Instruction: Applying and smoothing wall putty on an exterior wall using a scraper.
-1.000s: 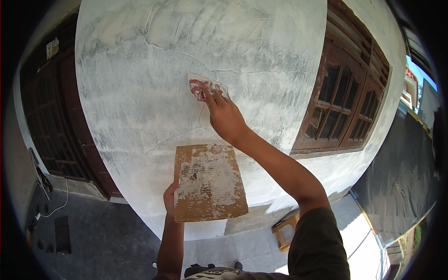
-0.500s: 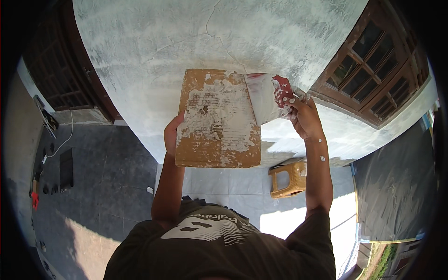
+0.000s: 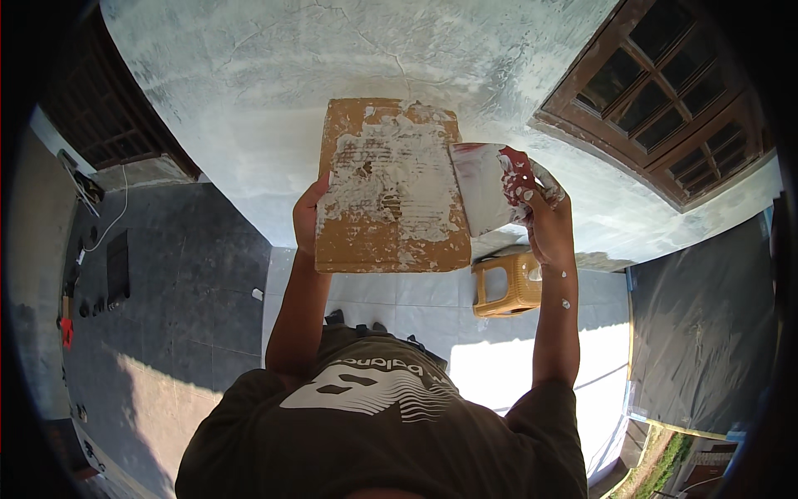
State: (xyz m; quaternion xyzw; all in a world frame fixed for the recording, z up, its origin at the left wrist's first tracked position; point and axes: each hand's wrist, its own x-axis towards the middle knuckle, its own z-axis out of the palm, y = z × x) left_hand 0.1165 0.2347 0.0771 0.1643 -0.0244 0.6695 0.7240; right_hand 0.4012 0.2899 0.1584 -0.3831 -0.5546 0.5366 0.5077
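Note:
My left hand (image 3: 309, 218) grips the left edge of a flat piece of brown cardboard (image 3: 357, 256), its thumb on the near face and its fingers hidden behind. White filler paste (image 3: 416, 170) is smeared over most of the cardboard. In my right hand (image 3: 549, 218) is a wide putty knife (image 3: 484, 190) with a red handle end, held by fingers spotted with paste. Its broad blade is coated white, and its left edge lies close beside the cardboard's right edge; whether they touch I cannot tell. Drops of paste stick to my right forearm.
A patchy white plastered wall (image 3: 249, 91) with cracks rises ahead. To the right is a brown wooden window (image 3: 657, 91); a dark door (image 3: 100, 100) stands at the left. A yellow plastic stool (image 3: 509, 287) is on the pale tiled floor below my right hand.
The putty knife has drawn back from over the cardboard's right edge to beside it. The cardboard sits a little higher in view, and the view has shifted slightly.

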